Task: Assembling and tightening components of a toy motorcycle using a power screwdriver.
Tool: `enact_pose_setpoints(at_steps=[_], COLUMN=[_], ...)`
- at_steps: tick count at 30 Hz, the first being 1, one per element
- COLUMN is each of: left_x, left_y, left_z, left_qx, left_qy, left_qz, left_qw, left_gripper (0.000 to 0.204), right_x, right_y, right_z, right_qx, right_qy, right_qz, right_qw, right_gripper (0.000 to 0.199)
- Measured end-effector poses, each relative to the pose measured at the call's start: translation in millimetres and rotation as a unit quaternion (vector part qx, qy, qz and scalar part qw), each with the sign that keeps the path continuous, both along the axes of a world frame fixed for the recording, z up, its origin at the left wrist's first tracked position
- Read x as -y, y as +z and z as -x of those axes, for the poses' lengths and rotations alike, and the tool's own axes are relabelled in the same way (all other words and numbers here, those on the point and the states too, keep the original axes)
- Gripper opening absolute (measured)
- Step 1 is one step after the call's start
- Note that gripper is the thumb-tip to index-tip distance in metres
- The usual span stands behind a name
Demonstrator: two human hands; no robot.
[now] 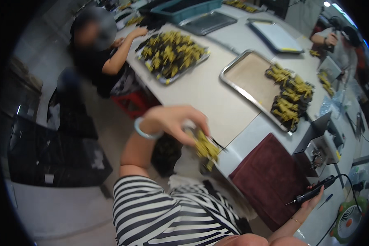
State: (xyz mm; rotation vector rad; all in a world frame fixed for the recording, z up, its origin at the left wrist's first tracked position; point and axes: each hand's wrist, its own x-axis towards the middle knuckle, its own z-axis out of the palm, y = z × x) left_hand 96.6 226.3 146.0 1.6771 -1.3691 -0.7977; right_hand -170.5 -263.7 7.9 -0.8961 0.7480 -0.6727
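My left hand (174,122), with a pale bracelet on its wrist, is shut on a bundle of small yellow and black parts (206,149) held over the near edge of the white table (201,94). My right hand (310,201) sits low at the right and grips a black pen-shaped tool (315,191) with a cable, its tip pointing left over a dark red cloth (268,178). A metal tray (248,76) further back holds a heap of the same yellow and black parts (290,97) at its right end.
A second tray of parts (171,53) lies before a seated person in black (95,49) at the far left. Another person's hand (330,39) works at the far right. A small grey machine (320,148), a fan (348,221), a teal bin (184,9) and flat trays stand around.
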Motion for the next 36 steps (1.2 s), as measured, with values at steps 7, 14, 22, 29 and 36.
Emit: enact_pose_setpoints(at_steps=[7, 14, 22, 29, 36], left_x=[-165.9, -241.2, -141.5, -125.0, -100.9], left_y=[-102.3, -264.5, -278.2, -267.5, -259.7], left_z=[18.0, 19.6, 107.1, 121.9, 111.0], left_qx=[-0.013, -0.028, 0.066, -0.02, -0.008], left_qy=[0.316, 0.536, -0.097, -0.139, -0.146], left_qz=[-0.339, -0.358, -0.542, -0.583, -0.552], left_qw=[0.886, 0.764, 0.832, 0.8, 0.821], left_gripper=[0.034, 0.067, 0.029, 0.033, 0.033], right_x=[0.5, 2.5, -0.8, -6.7, -4.3], right_y=[-11.6, -12.1, 0.5, 0.0, 0.3], right_z=[3.6, 8.0, 13.6, 4.9, 6.4], right_qx=[0.05, 0.054, 0.045, 0.03, 0.031], right_qy=[-0.016, -0.013, -0.056, -0.047, -0.057], right_qz=[0.006, -0.049, -0.043, -0.054, -0.048], right_qw=[0.999, 0.997, 0.996, 0.997, 0.997], right_gripper=[0.032, 0.028, 0.026, 0.026, 0.026])
